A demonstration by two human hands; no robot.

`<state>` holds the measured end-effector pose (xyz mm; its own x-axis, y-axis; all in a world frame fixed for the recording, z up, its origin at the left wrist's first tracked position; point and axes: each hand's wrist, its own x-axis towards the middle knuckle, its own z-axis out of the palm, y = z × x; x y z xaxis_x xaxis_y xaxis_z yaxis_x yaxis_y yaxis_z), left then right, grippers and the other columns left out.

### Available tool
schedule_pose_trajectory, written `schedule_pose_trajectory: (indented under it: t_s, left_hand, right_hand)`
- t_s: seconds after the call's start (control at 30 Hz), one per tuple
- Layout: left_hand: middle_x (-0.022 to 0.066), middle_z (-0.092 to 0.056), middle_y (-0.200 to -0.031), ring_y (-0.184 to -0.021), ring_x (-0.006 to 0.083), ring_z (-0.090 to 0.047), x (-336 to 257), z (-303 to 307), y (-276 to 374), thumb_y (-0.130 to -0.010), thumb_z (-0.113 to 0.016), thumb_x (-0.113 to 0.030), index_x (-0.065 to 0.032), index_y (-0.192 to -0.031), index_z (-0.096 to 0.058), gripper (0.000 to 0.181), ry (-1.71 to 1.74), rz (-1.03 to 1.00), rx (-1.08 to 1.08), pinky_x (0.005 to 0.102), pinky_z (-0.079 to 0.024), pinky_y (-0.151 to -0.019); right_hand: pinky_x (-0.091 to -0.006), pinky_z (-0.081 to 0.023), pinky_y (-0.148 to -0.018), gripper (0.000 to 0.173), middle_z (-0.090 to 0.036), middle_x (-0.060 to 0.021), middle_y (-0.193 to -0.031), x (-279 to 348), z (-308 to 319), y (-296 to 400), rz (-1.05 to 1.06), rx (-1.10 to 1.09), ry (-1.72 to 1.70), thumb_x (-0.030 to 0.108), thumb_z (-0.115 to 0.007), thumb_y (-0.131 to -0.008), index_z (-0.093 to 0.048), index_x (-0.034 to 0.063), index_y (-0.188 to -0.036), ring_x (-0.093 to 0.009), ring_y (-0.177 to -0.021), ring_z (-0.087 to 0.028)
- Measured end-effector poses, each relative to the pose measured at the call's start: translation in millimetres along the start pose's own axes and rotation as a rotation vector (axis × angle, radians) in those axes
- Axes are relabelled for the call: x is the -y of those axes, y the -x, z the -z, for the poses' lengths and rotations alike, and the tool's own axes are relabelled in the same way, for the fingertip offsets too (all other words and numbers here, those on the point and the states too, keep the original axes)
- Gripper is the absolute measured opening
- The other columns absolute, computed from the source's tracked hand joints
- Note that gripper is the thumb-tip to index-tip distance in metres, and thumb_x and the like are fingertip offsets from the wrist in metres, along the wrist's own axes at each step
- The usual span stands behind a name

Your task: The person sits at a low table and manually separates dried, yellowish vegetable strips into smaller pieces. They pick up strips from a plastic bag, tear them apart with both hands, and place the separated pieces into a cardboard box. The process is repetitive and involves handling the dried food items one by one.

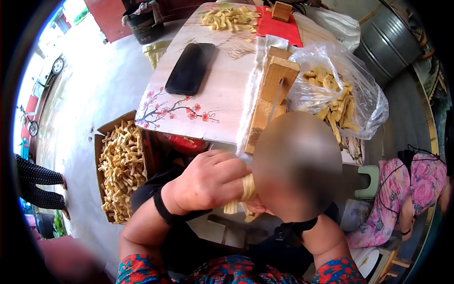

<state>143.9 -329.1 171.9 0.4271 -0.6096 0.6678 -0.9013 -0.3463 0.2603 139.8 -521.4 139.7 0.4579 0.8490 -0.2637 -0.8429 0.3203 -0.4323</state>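
My left hand (209, 181), with a black band on its wrist, pinches a folded yellow strip (249, 187) that looks like tofu skin. Only some fingers of my right hand (259, 206) show, pressed against the underside of that strip; a blurred patch covers the rest. Loose ends of the strip hang below the hands, over my lap. Just beyond them, a wooden stand (278, 80) with a thin metal piece rises from a white cloth (250, 96) on the table (227, 124). Left of my knees, a cardboard box (144, 156) holds many knotted yellow pieces (122, 174).
A clear plastic bag (370, 106) of yellow strips lies at the table's right side. A black phone (191, 69) rests on the table, with a strip pile (230, 17) and red cloth (278, 28) farther back. At right sits a person in pink floral clothing (393, 202); another person's legs (42, 184) stand left.
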Motion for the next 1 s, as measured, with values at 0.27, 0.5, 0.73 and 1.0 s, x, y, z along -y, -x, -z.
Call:
schedule_pose_trajectory:
  t_s: [0.27,0.5,0.73,1.0]
  left_hand:
    - [0.0128,-0.062,-0.100,-0.073,0.0260,-0.063,-12.8,-11.3,-3.3,-0.068,-0.074,-0.017,-0.0014,-0.096,-0.065,0.034,0.051,0.268,-0.233,0.0328,-0.052,-0.060]
    - [0.0144,-0.062,-0.111,-0.088,0.0284,-0.064,-18.2,-4.3,-2.1,-0.069,-0.069,-0.011,-0.0031,-0.096,-0.066,0.029,0.135,0.450,0.007,0.0378,-0.050,-0.076]
    - [0.0150,-0.062,-0.107,-0.099,0.0300,-0.061,-18.2,0.3,-10.5,-0.072,-0.066,-0.003,0.0028,-0.080,-0.064,0.011,0.107,0.347,-0.005,0.0387,-0.049,-0.082]
    - [0.0126,-0.065,-0.097,-0.092,0.0198,-0.062,-3.9,13.9,-2.4,-0.085,-0.066,-0.009,0.0024,-0.089,-0.064,0.012,0.753,0.694,-0.404,0.0320,-0.050,-0.080]
  right_hand:
    - [-0.0201,-0.038,-0.045,0.021,-0.056,-0.0026,-0.069,3.9,-24.4,3.9,0.915,-0.420,0.677,0.023,-0.057,-0.093,-0.055,0.0016,-0.092,-0.007,-0.052,-0.047]
    - [-0.0226,-0.042,-0.052,0.018,-0.059,-0.0033,-0.070,16.3,-27.6,9.6,0.992,-0.292,1.332,0.017,-0.060,-0.092,-0.057,-0.0003,-0.088,-0.008,-0.059,-0.054]
    - [-0.0297,-0.047,-0.055,0.017,-0.060,-0.0109,-0.068,10.2,-23.4,7.4,0.882,-0.377,1.594,0.013,-0.052,-0.092,-0.059,-0.0016,-0.088,-0.017,-0.058,-0.061]
    - [-0.0245,-0.042,-0.055,0.011,-0.058,-0.0052,-0.069,20.0,-15.6,27.1,0.217,-0.163,0.526,0.011,-0.059,-0.089,-0.059,-0.0002,-0.087,-0.011,-0.059,-0.054]
